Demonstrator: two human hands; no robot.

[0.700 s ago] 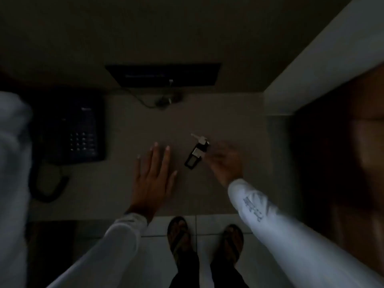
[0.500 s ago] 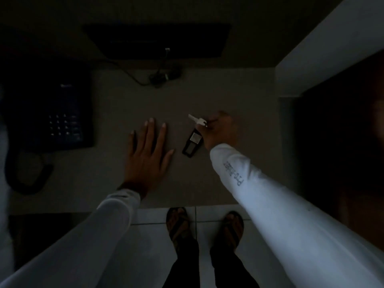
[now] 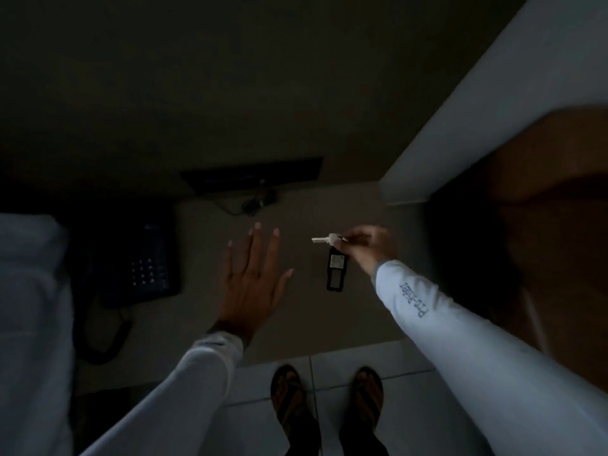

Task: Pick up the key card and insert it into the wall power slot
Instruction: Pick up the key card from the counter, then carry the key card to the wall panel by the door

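Observation:
The room is dim. The key card [image 3: 335,270] is a narrow black tag with a small pale label, joined by a ring to a silver key [image 3: 325,239]. It hangs down from my right hand [image 3: 368,246], whose fingers pinch the ring end, above the grey desk top [image 3: 309,317]. My left hand [image 3: 251,278] lies flat on the desk with fingers spread, a hand's width to the left of the card. No wall power slot can be made out in this darkness.
A dark desk telephone [image 3: 135,258] with a coiled cord sits at the left. A black panel [image 3: 253,174] and a small cable plug [image 3: 258,202] lie along the back wall. A white wall corner [image 3: 460,126] and a brown wooden door [image 3: 552,225] stand to the right.
My right hand reached the key ring, closed on it and lifted it, so the card now hangs upright instead of lying slanted on the desk. My left hand stayed flat.

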